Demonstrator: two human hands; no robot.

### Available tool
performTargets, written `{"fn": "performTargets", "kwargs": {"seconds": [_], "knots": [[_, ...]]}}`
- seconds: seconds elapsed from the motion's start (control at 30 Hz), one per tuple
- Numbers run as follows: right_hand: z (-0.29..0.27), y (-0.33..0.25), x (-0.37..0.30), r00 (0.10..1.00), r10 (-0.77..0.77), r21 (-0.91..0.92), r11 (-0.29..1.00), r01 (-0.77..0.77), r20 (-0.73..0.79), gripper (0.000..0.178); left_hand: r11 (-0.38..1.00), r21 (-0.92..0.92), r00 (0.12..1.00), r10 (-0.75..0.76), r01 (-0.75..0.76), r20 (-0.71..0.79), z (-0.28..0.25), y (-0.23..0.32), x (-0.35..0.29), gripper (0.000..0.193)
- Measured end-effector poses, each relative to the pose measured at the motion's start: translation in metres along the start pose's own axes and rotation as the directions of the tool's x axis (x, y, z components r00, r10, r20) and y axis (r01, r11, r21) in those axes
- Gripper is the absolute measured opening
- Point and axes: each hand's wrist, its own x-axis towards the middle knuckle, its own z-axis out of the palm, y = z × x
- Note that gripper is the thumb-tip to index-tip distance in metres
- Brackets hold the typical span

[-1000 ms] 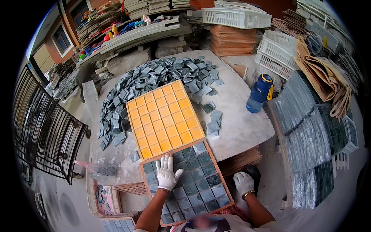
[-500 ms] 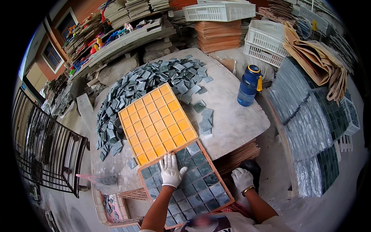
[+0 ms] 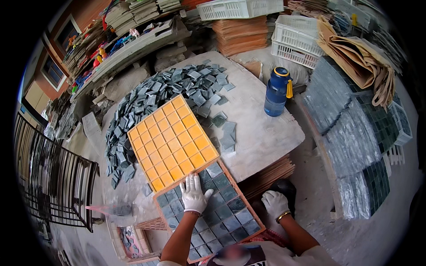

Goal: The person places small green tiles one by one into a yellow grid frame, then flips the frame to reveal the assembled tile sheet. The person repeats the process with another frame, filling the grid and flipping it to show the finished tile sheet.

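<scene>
My left hand (image 3: 195, 195), in a white glove, lies flat with its fingers spread on a reddish-brown framed tray (image 3: 242, 191). Square dark green-grey stone tiles (image 3: 220, 214) fill that tray in rows. Just beyond my fingertips, an orange-yellow grid mould (image 3: 171, 141) with bare square cells touches the tray's far edge and rests on the table. My right hand (image 3: 275, 203), also gloved, is off the tray's right side beside a dark rounded thing (image 3: 284, 190). Its fingers are loosely bent, and nothing shows in them.
Loose tiles (image 3: 146, 95) are heaped on the pale table (image 3: 262, 142) behind the mould. A blue water bottle (image 3: 276, 93) stands at its right. Plastic-wrapped tile stacks (image 3: 350, 133) are farther right. White crates (image 3: 296, 37) stand behind, and a dark metal rack (image 3: 53, 170) is at left.
The view has shifted slightly, so the table, mould and bottle appear a little farther left. My left hand stays flat on the tiles, and my right hand remains beside the tray.
</scene>
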Motion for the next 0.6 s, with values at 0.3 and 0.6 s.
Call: {"fn": "performTargets", "kwargs": {"seconds": [0.3, 0.6], "knots": [[-0.006, 0.005, -0.008, 0.993, -0.071, 0.175, 0.981, 0.087, -0.100, 0.015, 0.998, 0.026, 0.998, -0.062, 0.062, -0.010, 0.002, -0.004, -0.002, 0.086], [0.002, 0.002, -0.003, 0.994, -0.063, 0.084, 0.994, 0.071, -0.094, 0.016, 0.998, -0.041, 0.991, 0.037, -0.042, -0.127, 0.015, 0.002, 0.029, 0.085]]}}
